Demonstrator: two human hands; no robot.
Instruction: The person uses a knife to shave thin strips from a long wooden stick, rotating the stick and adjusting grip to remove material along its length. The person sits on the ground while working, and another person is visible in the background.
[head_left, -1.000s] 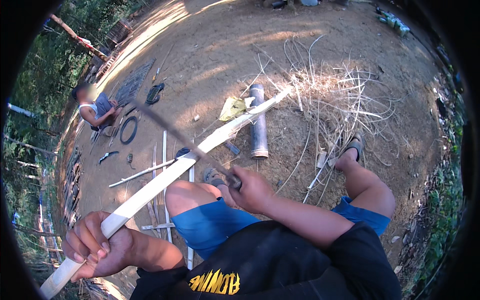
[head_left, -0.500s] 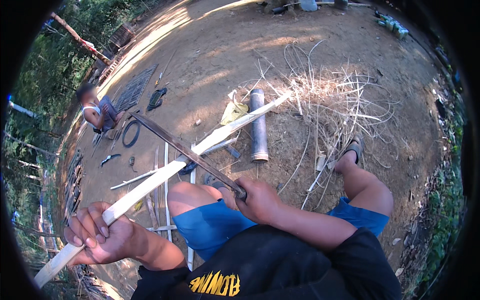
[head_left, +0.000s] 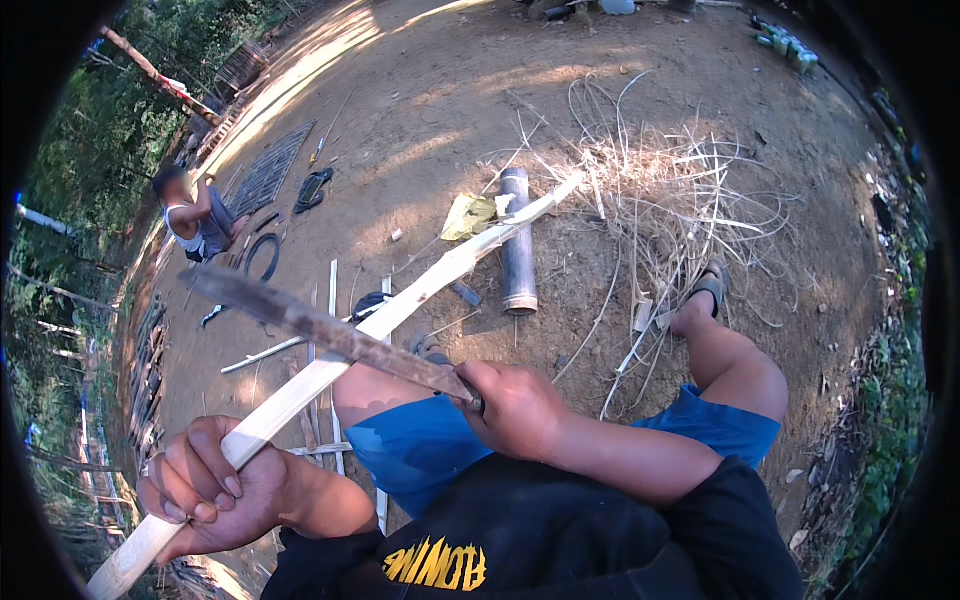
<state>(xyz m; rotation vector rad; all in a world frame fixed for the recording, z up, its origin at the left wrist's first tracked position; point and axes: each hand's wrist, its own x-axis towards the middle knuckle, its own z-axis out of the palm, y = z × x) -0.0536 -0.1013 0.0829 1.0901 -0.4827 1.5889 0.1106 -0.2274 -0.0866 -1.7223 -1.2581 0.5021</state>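
The pale strip (head_left: 425, 287) slants up from the lower left, grasped by the left hand (head_left: 215, 490), whose fingers curl right round it near its close end. The right hand (head_left: 518, 408) is clenched on the handle of a long knife (head_left: 290, 317), its blade crossing above the strip and pointing left; whether the blade touches the strip cannot be told. A blade that slid down the strip could reach the left fingers, since nothing visible shields them, and a rough spot might make it jump. The bare left knee (head_left: 365, 390) shows just beside that crossing, above the blue shorts (head_left: 415, 440), so a stroke glancing off might catch it. Farther out, the strip passes over a dark tube (head_left: 519, 270) lying near a yellowish leaf (head_left: 465, 217); if it leans there, the round tube could roll under pressure and swing the far end aside. That end meets a tangled heap of shavings (head_left: 660, 185), whose loose curls could snag the right sandal (head_left: 713, 284). Well apart, at upper left, another person (head_left: 190, 220) sits near a black ring (head_left: 277, 258) and a slatted mat (head_left: 275, 165).
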